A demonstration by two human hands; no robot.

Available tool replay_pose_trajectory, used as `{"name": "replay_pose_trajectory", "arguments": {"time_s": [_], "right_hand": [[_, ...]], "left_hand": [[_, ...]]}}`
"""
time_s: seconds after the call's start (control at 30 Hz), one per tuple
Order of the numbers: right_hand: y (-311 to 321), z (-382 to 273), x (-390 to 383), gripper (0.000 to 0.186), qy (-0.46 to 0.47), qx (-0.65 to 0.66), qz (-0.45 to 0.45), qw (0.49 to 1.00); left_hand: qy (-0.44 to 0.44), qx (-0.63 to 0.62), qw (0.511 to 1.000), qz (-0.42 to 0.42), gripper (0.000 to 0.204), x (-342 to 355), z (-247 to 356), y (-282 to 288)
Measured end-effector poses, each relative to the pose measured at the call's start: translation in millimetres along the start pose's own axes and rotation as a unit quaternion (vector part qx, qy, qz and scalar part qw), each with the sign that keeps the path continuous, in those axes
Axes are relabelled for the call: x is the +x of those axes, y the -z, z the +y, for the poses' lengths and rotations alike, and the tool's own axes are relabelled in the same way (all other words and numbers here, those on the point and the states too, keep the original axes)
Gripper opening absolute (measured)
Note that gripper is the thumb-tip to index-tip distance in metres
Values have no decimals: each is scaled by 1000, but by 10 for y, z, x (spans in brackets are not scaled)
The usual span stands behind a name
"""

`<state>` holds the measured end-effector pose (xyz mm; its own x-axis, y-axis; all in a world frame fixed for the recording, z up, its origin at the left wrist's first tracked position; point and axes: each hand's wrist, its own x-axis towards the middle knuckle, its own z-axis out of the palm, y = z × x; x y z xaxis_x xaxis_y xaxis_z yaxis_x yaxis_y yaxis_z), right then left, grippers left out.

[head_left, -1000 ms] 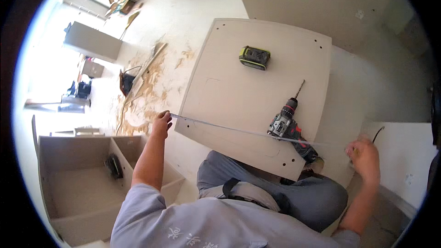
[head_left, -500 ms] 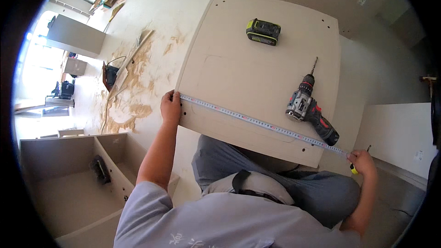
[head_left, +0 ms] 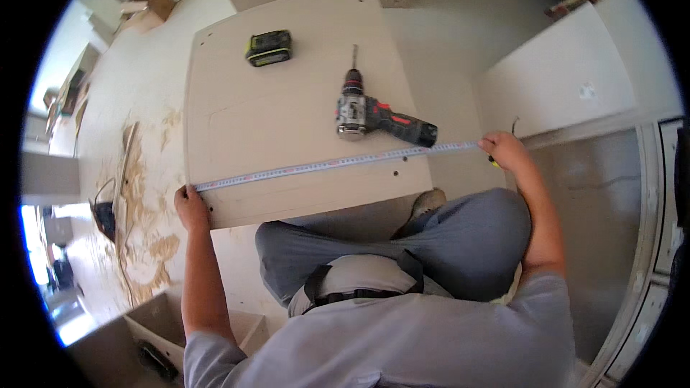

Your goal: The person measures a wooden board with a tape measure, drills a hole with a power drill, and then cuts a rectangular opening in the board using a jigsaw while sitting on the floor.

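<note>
A pale board [head_left: 251, 122] lies flat in front of my crossed legs. Across its near part, a tape measure's blade [head_left: 309, 167] is stretched from side to side. My left hand [head_left: 192, 208] pinches the blade's end at the board's left edge. Beyond the right edge, my right hand [head_left: 505, 151] is closed on the other end of the tape measure; a bit of its yellow case peeps out beneath the fingers. On the board lies a cordless drill [head_left: 353, 111] with a bit fitted, its battery end beside the blade. Farther back sits a black and green battery pack [head_left: 269, 48].
Sawdust [head_left: 154, 194] and a long strip [head_left: 123, 172] lie on the floor to the left, beside a dark tool [head_left: 105, 220]. An open cabinet carcass [head_left: 169, 327] stands lower left, holding a dark brush-like object [head_left: 156, 359]. White panels [head_left: 560, 75] stand to the right.
The view has swung to the right, so the board, drill and battery pack appear farther left and turned. Both hands keep their hold on the stretched tape measure.
</note>
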<state>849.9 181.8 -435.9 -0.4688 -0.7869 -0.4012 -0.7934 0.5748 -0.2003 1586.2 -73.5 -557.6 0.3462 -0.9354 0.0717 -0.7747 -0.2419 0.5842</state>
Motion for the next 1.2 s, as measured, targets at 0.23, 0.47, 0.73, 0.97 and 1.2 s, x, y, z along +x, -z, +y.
{"name": "replay_pose_trajectory", "arguments": {"time_s": [0.23,0.47,0.73,0.97,1.2], "right_hand": [[-104,124,31,38,-3,11,32,999],[-160,73,70,36,21,-13,45,999],[-9,130,38,32,95,16,33,995],[792,-621,-345,28,184,8,265,946],[1125,-1734,-338,26,246,-91,348,900]], "left_hand": [[16,-20,1000,-18,40,-16,155,7],[-9,-14,1000,6,38,68,-39,19],[25,-147,989,-9,25,-24,-2,307],[186,-377,907,9,19,-917,-452,853],[337,-489,774,-222,25,-1913,-56,290]]}}
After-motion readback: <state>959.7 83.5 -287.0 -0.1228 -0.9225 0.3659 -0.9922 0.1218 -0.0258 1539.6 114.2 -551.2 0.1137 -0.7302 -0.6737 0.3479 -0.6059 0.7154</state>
